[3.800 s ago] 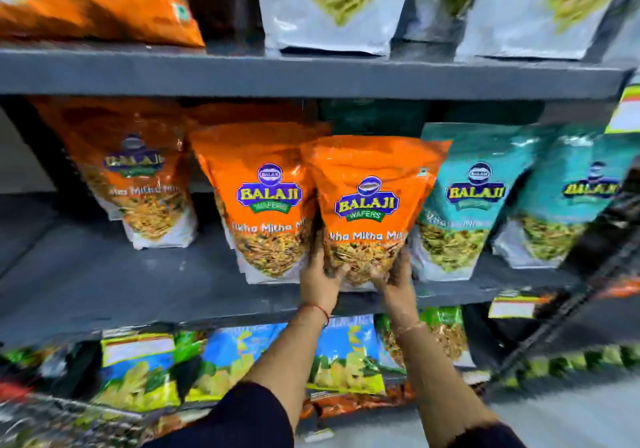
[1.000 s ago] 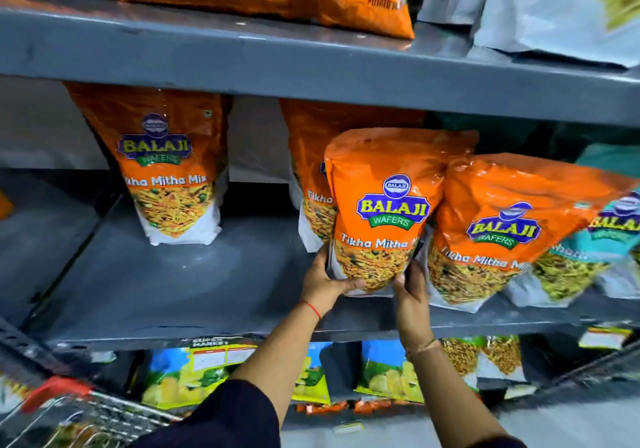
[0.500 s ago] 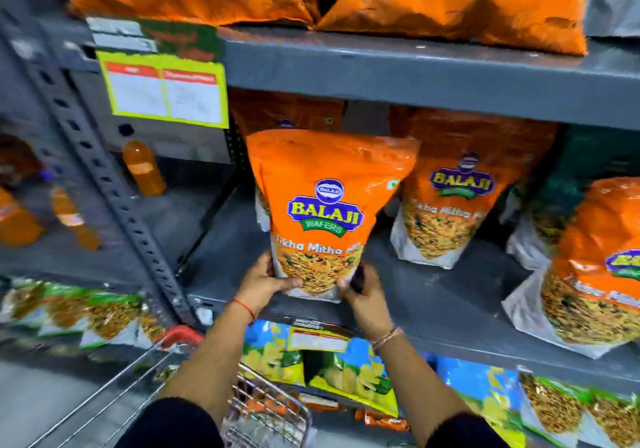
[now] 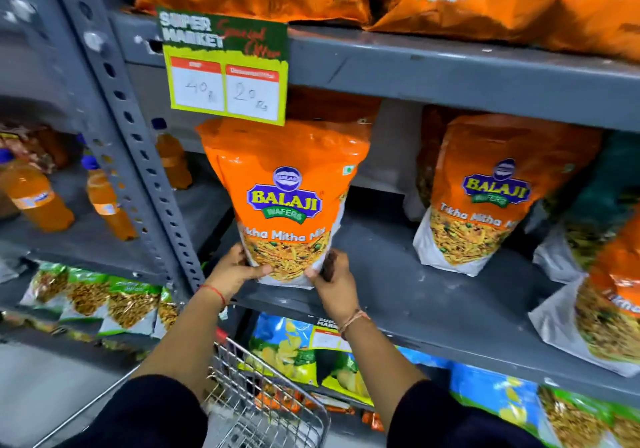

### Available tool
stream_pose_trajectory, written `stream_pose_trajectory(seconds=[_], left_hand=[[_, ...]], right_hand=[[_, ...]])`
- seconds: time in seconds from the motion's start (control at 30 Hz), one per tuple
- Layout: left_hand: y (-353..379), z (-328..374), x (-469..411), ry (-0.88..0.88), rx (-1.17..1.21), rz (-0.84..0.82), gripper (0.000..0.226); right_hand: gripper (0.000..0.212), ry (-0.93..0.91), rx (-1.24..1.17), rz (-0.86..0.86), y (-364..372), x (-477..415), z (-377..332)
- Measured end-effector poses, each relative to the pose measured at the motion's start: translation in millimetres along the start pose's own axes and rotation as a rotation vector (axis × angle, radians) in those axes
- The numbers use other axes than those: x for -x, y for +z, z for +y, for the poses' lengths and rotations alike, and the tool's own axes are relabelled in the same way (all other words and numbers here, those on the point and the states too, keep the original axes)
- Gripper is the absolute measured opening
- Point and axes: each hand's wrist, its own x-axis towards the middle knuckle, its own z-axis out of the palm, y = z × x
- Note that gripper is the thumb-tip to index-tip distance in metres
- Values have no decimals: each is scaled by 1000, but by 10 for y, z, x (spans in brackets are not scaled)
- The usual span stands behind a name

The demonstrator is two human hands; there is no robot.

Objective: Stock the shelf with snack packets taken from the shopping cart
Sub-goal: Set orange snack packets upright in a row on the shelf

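Orange snack packet (image 4: 285,201) (upright on shelf (image 4: 398,274)) gripped at its base by left hand (image 4: 235,271) and right hand (image 4: 334,283).

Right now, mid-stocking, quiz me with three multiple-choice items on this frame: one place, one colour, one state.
1. Where is the price tag?
A. on the shelf edge above the held packet
B. on the cart
C. on the floor

2. What colour is the held packet mostly?
A. teal
B. orange
C. white

3. How is it held?
A. left hand only
B. lying flat, untouched
C. upright, both hands at its base

Answers:
A, it hangs from the upper shelf.
B, orange front.
C, left hand and right hand grip its bottom corners.
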Motion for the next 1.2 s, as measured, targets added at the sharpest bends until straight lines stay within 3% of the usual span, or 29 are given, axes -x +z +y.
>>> stream_pose_trajectory(seconds=[0.07, 0.1, 0.2, 0.23, 0.27, 0.33, 0.4, 0.5, 0.6, 0.7, 0.9, 1.1, 1.2], left_hand=[[70, 20, 124, 46, 29, 29, 66], [114, 1, 234, 96, 25, 125, 73], [435, -47, 668, 321, -125, 731, 67], [598, -32, 777, 425, -215, 852, 61], [781, -6, 824, 539, -273, 858, 55], [1270, 76, 752, 655, -235, 601, 40], [1764, 218, 498, 501, -83, 265, 36], [2318, 345, -47, 184, -32, -129, 65], [2664, 407, -484, 126, -125, -324, 88], [2860, 452, -633, 115, -137, -359, 88], [2818, 389, -646, 106, -144, -193, 76], [2800, 317, -684, 119, -141, -164, 77], [2738, 198, -564, 86, -102, -103, 82]], right_hand=[[57, -3, -6, 61, -171, 109, 62], [60, -10, 1, 145, -299, 182, 117], [58, -93, 9, 483, -931, 369, 279], [56, -115, 5, 586, -1174, 385, 313], [55, -121, 6, 663, -1404, 365, 322], [53, -98, 2, 716, -1843, 257, 313], [57, -37, -35, 679, -2182, 96, 291], [67, 56, -89, 509, -2482, -121, 271], [69, 65, -52, 299, -2704, -286, 253], [55, 45, -59, 215, -2791, -359, 217], [47, 100, -77, 278, -2612, -414, 257], [54, 118, -83, 299, -2554, -438, 291], [69, 119, -96, 355, -2478, -307, 304]])
